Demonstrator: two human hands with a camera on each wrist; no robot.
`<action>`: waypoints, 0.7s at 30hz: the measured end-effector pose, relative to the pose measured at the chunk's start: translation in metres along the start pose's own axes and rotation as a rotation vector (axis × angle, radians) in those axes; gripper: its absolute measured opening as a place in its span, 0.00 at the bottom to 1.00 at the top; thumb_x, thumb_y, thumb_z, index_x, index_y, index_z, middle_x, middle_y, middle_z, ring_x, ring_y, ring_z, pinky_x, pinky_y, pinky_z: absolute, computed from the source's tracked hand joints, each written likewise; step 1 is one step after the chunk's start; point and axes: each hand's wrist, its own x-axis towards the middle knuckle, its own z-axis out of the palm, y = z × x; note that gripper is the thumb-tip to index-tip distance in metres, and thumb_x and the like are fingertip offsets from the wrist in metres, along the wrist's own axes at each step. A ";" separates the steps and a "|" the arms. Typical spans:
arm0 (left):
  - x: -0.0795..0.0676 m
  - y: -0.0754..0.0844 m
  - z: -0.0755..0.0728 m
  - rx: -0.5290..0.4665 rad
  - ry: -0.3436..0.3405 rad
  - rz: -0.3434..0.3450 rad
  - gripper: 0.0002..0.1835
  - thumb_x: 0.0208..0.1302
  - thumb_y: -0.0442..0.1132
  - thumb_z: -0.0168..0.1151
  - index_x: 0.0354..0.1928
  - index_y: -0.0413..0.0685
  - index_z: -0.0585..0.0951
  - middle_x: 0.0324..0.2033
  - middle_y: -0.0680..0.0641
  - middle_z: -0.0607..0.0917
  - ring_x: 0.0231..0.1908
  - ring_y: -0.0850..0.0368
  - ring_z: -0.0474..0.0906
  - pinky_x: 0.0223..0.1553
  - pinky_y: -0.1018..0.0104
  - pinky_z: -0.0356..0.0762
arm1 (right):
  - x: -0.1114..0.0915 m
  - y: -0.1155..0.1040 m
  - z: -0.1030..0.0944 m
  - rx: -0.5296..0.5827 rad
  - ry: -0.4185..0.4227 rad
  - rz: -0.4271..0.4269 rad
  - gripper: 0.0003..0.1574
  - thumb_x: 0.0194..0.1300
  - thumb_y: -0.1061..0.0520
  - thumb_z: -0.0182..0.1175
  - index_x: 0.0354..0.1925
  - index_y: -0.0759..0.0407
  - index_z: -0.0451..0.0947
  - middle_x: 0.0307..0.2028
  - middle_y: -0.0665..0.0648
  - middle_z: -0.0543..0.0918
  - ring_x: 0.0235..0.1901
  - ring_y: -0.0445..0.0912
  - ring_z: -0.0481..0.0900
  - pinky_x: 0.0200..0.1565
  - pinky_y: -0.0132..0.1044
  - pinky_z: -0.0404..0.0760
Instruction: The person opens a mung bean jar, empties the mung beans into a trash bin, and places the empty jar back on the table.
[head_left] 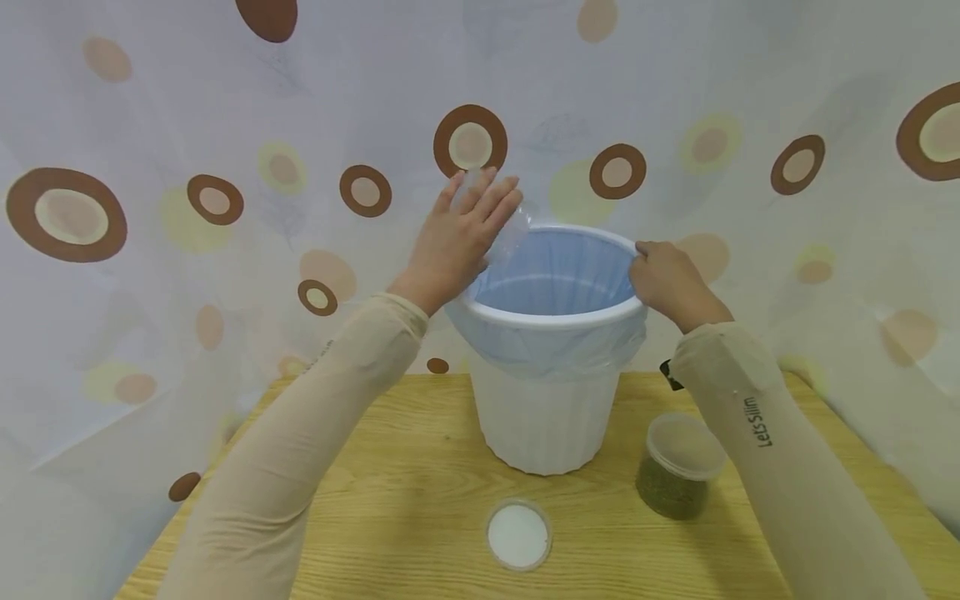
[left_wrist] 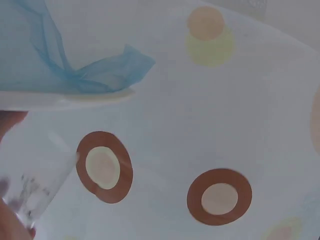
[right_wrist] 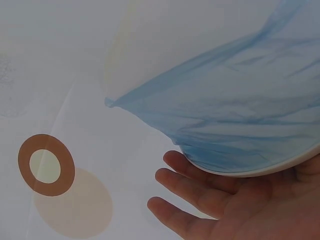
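A white trash bin [head_left: 543, 417] stands upright on the wooden table, lined with a translucent blue bag [head_left: 555, 267] folded over its rim. My left hand [head_left: 461, 242] holds a clear plastic container [head_left: 512, 236] tilted over the bin's left rim. Dark specks cling to this container [left_wrist: 42, 192] in the left wrist view, where only part of the hand shows at the edge. On the opposite side, my right hand [head_left: 671, 279] grips the rim. Its fingers [right_wrist: 192, 192] lie beneath the rim on the outside in the right wrist view.
A lidded clear tub [head_left: 678, 467] with dark green contents stands right of the bin, near my right forearm. In front of the bin lies a small round white piece [head_left: 517, 536] with a clear edge. A dotted curtain [head_left: 375, 83] hangs close behind the table [head_left: 382, 483].
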 end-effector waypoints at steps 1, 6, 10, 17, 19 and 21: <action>-0.001 0.001 0.000 -0.027 0.071 -0.037 0.44 0.54 0.46 0.72 0.69 0.46 0.60 0.70 0.47 0.61 0.71 0.49 0.52 0.70 0.51 0.43 | 0.000 0.000 0.000 -0.002 0.000 -0.001 0.36 0.72 0.56 0.28 0.71 0.76 0.45 0.68 0.77 0.52 0.67 0.70 0.52 0.65 0.61 0.55; -0.002 0.004 -0.001 -0.067 0.073 -0.038 0.47 0.50 0.50 0.75 0.69 0.46 0.61 0.70 0.47 0.62 0.71 0.48 0.53 0.69 0.51 0.47 | 0.000 0.001 0.000 -0.010 0.002 -0.003 0.36 0.72 0.56 0.28 0.71 0.76 0.45 0.68 0.77 0.53 0.67 0.71 0.52 0.65 0.61 0.54; -0.006 0.006 0.001 -0.025 -0.112 0.015 0.45 0.54 0.47 0.73 0.70 0.47 0.60 0.71 0.47 0.60 0.71 0.48 0.51 0.69 0.50 0.46 | 0.000 0.001 0.000 -0.010 0.006 -0.004 0.35 0.72 0.56 0.28 0.71 0.76 0.45 0.68 0.77 0.53 0.67 0.71 0.52 0.65 0.61 0.55; -0.013 0.005 0.005 -0.056 -0.065 -0.074 0.48 0.51 0.49 0.75 0.70 0.45 0.60 0.70 0.46 0.62 0.71 0.48 0.53 0.69 0.49 0.47 | 0.002 0.003 0.002 0.000 0.008 0.000 0.35 0.72 0.56 0.28 0.71 0.75 0.45 0.68 0.77 0.53 0.67 0.70 0.52 0.65 0.61 0.55; -0.014 0.004 0.006 -0.092 -0.038 -0.101 0.49 0.48 0.49 0.76 0.69 0.44 0.61 0.69 0.45 0.63 0.70 0.47 0.54 0.68 0.49 0.48 | 0.002 0.004 0.002 0.001 0.012 -0.002 0.35 0.72 0.56 0.28 0.71 0.75 0.45 0.68 0.77 0.53 0.67 0.70 0.52 0.65 0.61 0.55; -0.015 0.003 0.007 -0.124 -0.020 -0.121 0.49 0.46 0.49 0.77 0.67 0.43 0.62 0.68 0.45 0.64 0.69 0.47 0.55 0.68 0.51 0.49 | 0.002 0.003 0.002 0.000 0.016 -0.004 0.35 0.72 0.56 0.28 0.71 0.75 0.46 0.68 0.77 0.53 0.67 0.70 0.52 0.65 0.60 0.55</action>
